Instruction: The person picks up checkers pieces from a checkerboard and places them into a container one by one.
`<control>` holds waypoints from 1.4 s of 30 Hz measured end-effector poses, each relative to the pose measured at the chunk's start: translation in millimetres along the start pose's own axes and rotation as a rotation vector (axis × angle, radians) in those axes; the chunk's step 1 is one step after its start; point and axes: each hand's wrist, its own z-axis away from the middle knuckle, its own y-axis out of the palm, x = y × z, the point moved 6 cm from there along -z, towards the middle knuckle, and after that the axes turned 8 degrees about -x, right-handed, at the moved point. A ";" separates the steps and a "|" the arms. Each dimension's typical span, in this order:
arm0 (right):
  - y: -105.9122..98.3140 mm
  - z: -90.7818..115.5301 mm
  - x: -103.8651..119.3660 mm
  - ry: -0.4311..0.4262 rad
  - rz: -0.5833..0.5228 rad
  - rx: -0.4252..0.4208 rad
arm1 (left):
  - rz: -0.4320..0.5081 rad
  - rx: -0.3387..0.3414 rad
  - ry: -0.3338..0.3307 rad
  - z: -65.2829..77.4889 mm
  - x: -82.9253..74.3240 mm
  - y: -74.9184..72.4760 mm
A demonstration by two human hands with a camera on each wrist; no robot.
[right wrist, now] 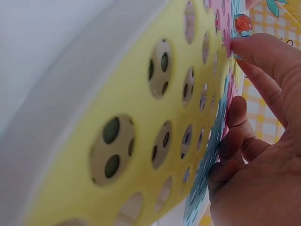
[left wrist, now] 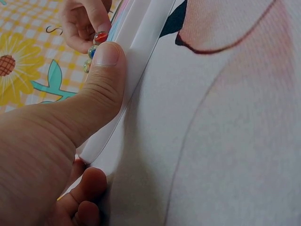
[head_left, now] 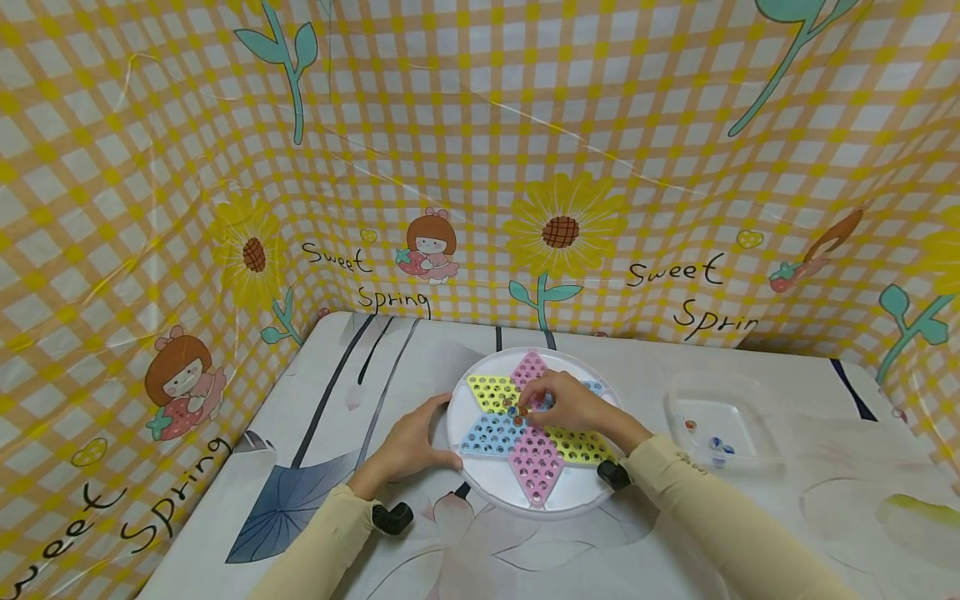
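Note:
A round white Chinese checkers board (head_left: 480, 487) with a star of pink, yellow and blue holed sections lies on the table. My left hand (head_left: 411, 442) grips its left rim, thumb (left wrist: 106, 75) on top and fingers curled at the underside. Over the middle of the board, the thumb and index finger of my right hand (head_left: 562, 402) pinch a marble that their tips mostly hide. Several glass marbles (head_left: 513, 412) sit in the central holes next to those fingertips. An orange-red marble (right wrist: 243, 23) shows just beyond the right thumb.
To the right of the board stands a clear plastic box (head_left: 750, 429) with a few marbles (head_left: 717, 446) in it. A printed cloth (head_left: 465, 167) hangs behind and at the sides. The table (head_left: 390, 367) has a printed leaf-and-flower cover.

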 end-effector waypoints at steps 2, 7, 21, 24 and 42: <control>0.0 0.1 0.1 -0.008 -0.004 -0.002 | -0.001 0.000 0.000 -0.2 0.3 0.2; -0.5 1.4 3.0 -0.020 -0.009 -0.001 | 0.005 -0.001 -0.004 -0.5 0.8 0.4; -2.1 5.0 6.3 0.049 0.005 -0.021 | 0.010 0.000 -0.010 0.0 3.6 1.7; -5.1 5.8 6.6 0.069 0.013 -0.041 | 0.014 0.001 -0.016 0.4 3.2 1.5; -24.7 1.6 17.7 0.028 0.003 -0.112 | 0.016 -0.005 -0.021 0.3 0.8 1.3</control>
